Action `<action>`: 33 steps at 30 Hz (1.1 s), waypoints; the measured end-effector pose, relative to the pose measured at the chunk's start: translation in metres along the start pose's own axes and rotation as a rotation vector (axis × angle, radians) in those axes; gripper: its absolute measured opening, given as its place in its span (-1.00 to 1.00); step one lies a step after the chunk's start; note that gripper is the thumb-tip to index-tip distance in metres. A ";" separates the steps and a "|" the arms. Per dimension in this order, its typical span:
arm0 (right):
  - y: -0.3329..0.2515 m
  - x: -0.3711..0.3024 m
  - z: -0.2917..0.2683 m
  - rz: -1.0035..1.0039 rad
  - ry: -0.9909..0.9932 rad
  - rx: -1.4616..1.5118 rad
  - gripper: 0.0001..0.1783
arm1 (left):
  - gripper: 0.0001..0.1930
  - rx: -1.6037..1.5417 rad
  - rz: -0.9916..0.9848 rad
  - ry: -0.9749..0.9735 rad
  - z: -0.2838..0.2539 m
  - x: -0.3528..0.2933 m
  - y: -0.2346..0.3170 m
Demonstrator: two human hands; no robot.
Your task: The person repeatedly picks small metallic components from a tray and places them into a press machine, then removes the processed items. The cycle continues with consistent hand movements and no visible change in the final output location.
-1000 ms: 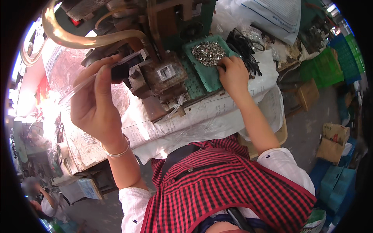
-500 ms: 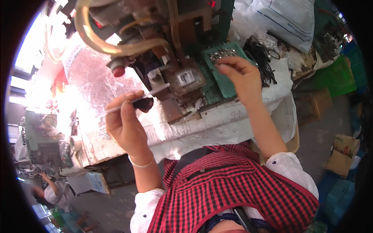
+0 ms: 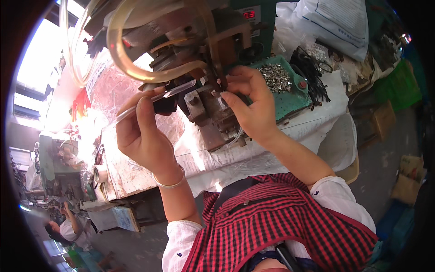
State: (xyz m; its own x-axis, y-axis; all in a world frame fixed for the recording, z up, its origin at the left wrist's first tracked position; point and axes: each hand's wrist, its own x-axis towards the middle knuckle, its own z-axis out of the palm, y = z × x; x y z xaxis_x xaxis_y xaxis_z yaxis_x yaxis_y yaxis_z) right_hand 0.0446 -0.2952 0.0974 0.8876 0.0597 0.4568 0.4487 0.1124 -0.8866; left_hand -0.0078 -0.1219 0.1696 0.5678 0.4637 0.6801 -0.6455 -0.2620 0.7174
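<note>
My left hand (image 3: 144, 127) pinches a thin, flat silver strip (image 3: 179, 89) that reaches toward the machine's working spot. A dark piece (image 3: 165, 107) sits under the strip by my fingers; I cannot make out its kind. At the bench machine (image 3: 199, 106), with its metal block and fixture, my right hand (image 3: 253, 102) is closed, thumb and fingers close together at the fixture. Whatever the right fingertips hold, if anything, is too small or hidden to name. A green tray (image 3: 294, 100) of small shiny metal parts (image 3: 276, 77) stands just right of that hand.
A bent clear tube (image 3: 115, 50) loops above my left hand. Black cords (image 3: 312, 72) lie beside the tray, with a white sack (image 3: 340, 27) behind. Plastic bags (image 3: 106, 86) fill the bench's left. A person (image 3: 72, 226) sits at far lower left.
My right hand has moved left from the parts tray to the machine's fixture. My left hand has brought the strip slightly up toward the same spot.
</note>
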 end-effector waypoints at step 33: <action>0.062 -0.010 -0.126 -0.145 -0.286 -1.274 -0.92 | -0.61 0.527 0.531 -0.557 0.013 -0.089 -0.020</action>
State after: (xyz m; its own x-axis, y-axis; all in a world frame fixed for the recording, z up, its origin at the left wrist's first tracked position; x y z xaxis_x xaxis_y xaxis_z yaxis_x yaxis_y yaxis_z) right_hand 0.0768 -0.4135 0.0283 0.8404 0.3508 0.4131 0.4605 -0.8641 -0.2031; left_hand -0.0388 -0.1687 0.0963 0.5159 -0.2642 0.8149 -0.6532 -0.7367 0.1746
